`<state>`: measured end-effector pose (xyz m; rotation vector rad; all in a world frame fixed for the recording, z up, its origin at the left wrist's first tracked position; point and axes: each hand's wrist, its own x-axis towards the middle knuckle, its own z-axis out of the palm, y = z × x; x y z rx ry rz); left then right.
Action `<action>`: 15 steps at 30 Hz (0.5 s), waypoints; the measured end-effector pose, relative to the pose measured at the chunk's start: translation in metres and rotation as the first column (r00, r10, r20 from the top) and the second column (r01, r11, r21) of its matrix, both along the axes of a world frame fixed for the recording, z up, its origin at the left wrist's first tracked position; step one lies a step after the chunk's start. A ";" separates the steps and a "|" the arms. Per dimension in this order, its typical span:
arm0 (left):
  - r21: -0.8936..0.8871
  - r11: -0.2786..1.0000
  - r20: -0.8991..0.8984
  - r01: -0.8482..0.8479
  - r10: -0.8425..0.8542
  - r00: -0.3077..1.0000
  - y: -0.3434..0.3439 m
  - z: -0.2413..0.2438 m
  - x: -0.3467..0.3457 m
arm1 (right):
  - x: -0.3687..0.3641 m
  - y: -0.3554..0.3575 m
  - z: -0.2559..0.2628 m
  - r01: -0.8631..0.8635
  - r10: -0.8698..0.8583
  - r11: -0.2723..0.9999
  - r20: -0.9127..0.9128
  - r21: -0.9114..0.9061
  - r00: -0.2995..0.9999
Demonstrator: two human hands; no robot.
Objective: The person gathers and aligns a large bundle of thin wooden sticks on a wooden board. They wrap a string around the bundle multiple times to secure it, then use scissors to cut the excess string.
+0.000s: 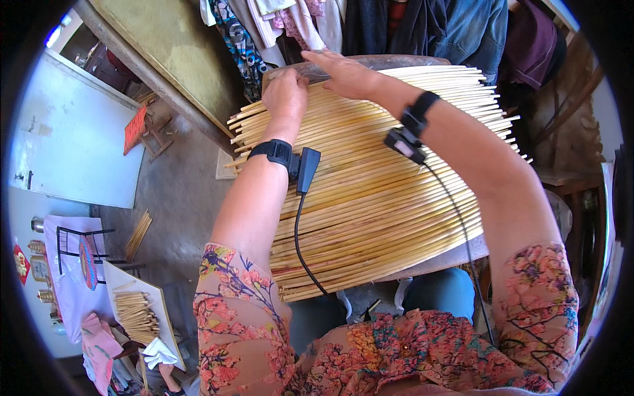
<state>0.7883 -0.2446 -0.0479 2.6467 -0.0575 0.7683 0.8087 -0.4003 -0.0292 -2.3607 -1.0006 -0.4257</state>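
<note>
A mat of pale, peeled plant stalks (366,198), laid side by side, covers the wooden table in front of me. My left hand (286,94) is curled at its far edge, fingertips pinched together beside a thin thread (317,75). The thread seems to run from these fingers, though the fingertips are partly hidden. My right hand (346,74) hovers over the far edge, palm down, its fingers stretched towards the left. Nothing shows in its grasp. Each wrist wears a black strap with a small cabled device.
Clothes (396,29) hang just beyond the table's dark wooden edge (426,60). A tilted board (168,54) stands at the left. Farther off, another person's hand (168,373) is near a white cloth (159,352) and a board (166,317) bearing a stalk pile (136,317).
</note>
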 end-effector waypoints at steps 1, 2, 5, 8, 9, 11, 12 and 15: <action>-0.005 1.000 0.026 0.012 -0.012 1.000 -0.002 -0.004 0.001 | 0.014 0.008 -0.011 0.005 -0.004 1.000 -0.006 0.019 1.000; -0.004 1.000 0.035 0.009 -0.009 0.999 -0.001 -0.006 0.002 | 0.024 0.015 -0.017 0.003 -0.003 0.999 -0.012 0.040 1.000; -0.024 1.000 0.038 0.011 -0.010 0.999 0.006 -0.008 0.002 | 0.031 0.021 0.008 0.088 -0.150 0.949 -0.187 -0.302 0.971; -0.073 0.997 -0.032 0.009 -0.012 0.999 -0.002 -0.001 -0.002 | 0.033 0.006 0.011 -0.021 -0.017 0.987 -0.232 -0.160 0.972; -0.064 0.997 -0.010 0.029 -0.030 1.000 -0.002 -0.003 -0.002 | 0.033 0.003 0.016 -0.093 0.057 0.991 -0.324 -0.097 0.944; -0.046 0.997 0.034 0.066 -0.064 0.997 0.001 -0.006 -0.001 | 0.024 0.005 0.019 0.009 0.039 0.995 -0.459 0.101 0.887; -0.066 0.993 0.010 0.099 -0.099 0.995 0.000 -0.003 -0.001 | 0.023 0.006 0.020 0.067 0.093 0.963 -0.558 0.260 0.824; -0.151 0.977 -0.077 0.153 -0.166 0.983 -0.002 0.004 0.000 | 0.020 0.007 0.025 0.181 0.293 0.826 -0.680 0.534 0.672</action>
